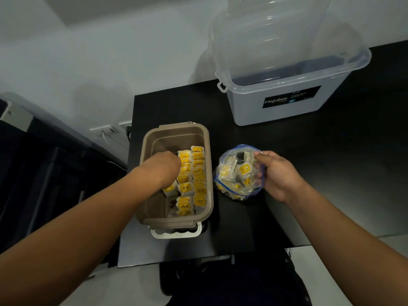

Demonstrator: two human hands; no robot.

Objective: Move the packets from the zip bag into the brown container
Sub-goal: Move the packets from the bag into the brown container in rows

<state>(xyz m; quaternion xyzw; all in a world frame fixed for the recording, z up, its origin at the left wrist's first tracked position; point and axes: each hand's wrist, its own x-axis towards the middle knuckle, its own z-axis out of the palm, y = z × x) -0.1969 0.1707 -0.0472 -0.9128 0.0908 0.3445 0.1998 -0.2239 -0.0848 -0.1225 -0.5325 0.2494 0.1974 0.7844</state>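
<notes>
Brown container part filled, zip bag not yet empty

My left hand is down inside the container, knuckles up, fingers buried among the packets. I cannot tell whether they pinch one or hold nothing. My right hand grips the open mouth of the zip bag, fingers curled round its rim, holding it upright on the black table just beside the container.

To do this step well, I judge I should set each packet on edge against the rows rather than drop it flat, so the free left side can take the rest. Holding the bag's mouth wide and turned toward the container should shorten the next reach and guard against spills.

The container holds two tidy rows of yellow-labelled packets along its right side, with a few looser ones beside them, and its left side is bare. The bag holds a jumbled heap of the same packets. Behind stands a clear storage box with its lid raised; what lies in it I cannot make out
</notes>
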